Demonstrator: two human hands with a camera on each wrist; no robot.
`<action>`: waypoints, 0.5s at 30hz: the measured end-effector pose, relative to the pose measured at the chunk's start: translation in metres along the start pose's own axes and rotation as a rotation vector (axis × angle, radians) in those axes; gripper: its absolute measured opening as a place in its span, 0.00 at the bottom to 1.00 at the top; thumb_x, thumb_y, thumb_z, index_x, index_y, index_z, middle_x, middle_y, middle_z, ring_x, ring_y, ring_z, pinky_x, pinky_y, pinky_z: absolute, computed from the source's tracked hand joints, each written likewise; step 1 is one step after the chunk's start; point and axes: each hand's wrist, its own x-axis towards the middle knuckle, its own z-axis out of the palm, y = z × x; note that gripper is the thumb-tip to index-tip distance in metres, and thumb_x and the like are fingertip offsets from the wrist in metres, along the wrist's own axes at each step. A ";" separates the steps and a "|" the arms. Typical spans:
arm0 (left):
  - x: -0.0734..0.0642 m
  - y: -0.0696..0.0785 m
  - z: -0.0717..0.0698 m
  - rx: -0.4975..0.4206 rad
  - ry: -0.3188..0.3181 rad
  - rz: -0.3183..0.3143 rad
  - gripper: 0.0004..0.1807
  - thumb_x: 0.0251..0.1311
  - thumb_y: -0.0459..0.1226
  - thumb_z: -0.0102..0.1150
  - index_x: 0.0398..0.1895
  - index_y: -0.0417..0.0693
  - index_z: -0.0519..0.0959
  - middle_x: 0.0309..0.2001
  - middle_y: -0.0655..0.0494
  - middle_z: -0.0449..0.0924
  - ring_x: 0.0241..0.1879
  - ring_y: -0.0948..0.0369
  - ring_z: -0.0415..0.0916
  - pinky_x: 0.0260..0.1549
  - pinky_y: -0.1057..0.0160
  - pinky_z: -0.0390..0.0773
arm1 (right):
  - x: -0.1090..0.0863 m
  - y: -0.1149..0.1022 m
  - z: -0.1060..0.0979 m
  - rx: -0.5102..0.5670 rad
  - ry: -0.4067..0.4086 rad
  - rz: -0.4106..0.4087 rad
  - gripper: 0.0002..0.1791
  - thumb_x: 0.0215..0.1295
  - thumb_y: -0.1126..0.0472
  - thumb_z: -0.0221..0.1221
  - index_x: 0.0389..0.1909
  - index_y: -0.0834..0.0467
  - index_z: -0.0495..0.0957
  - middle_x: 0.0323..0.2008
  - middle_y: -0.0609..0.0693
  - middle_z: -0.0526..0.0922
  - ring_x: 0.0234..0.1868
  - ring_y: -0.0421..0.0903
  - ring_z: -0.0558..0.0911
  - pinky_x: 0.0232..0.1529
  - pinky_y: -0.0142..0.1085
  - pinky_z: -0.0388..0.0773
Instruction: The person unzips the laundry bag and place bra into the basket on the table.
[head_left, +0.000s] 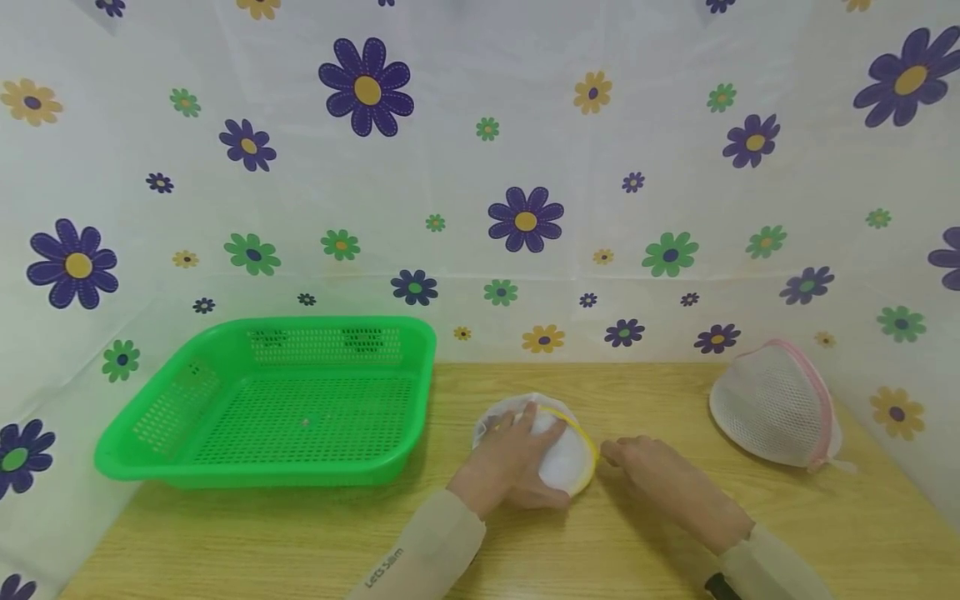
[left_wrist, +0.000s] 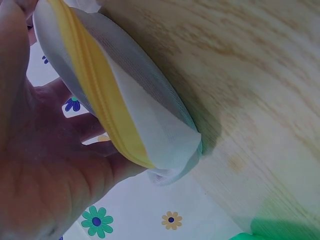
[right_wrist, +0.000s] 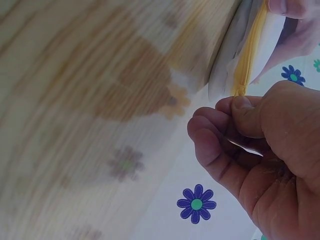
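A small white mesh laundry bag with a yellow zipper band sits on the table, right of centre in the head view. My left hand holds it from the left, fingers spread over its top and thumb along the near edge. At the bag's right end, my right hand pinches the end of the yellow zipper between thumb and index finger, as the right wrist view shows. The other fingers of that hand are curled. The pinched fingertips hide the zipper pull itself.
A green perforated plastic basket stands on the left of the wooden table. Another white mesh laundry bag, with a pink zipper band, lies at the far right. A flower-printed sheet hangs behind and at both sides.
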 end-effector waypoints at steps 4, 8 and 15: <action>0.000 0.000 -0.001 -0.007 0.002 0.000 0.53 0.49 0.67 0.67 0.80 0.67 0.60 0.81 0.42 0.52 0.77 0.43 0.59 0.74 0.41 0.62 | -0.001 0.000 0.000 0.012 -0.009 0.003 0.14 0.55 0.79 0.61 0.29 0.55 0.74 0.25 0.48 0.82 0.24 0.38 0.76 0.25 0.31 0.76; 0.000 0.000 -0.001 -0.015 0.004 -0.002 0.53 0.48 0.67 0.67 0.79 0.67 0.61 0.81 0.42 0.52 0.77 0.43 0.59 0.74 0.40 0.63 | -0.001 -0.001 0.001 0.025 -0.018 0.011 0.15 0.52 0.79 0.62 0.29 0.56 0.74 0.25 0.48 0.81 0.24 0.39 0.77 0.25 0.30 0.76; 0.000 0.000 -0.001 -0.019 0.006 0.000 0.53 0.49 0.66 0.67 0.79 0.67 0.61 0.81 0.42 0.52 0.77 0.43 0.59 0.74 0.40 0.63 | -0.003 -0.002 0.002 -0.014 0.008 -0.005 0.16 0.51 0.79 0.62 0.27 0.54 0.72 0.22 0.45 0.78 0.22 0.37 0.73 0.23 0.30 0.73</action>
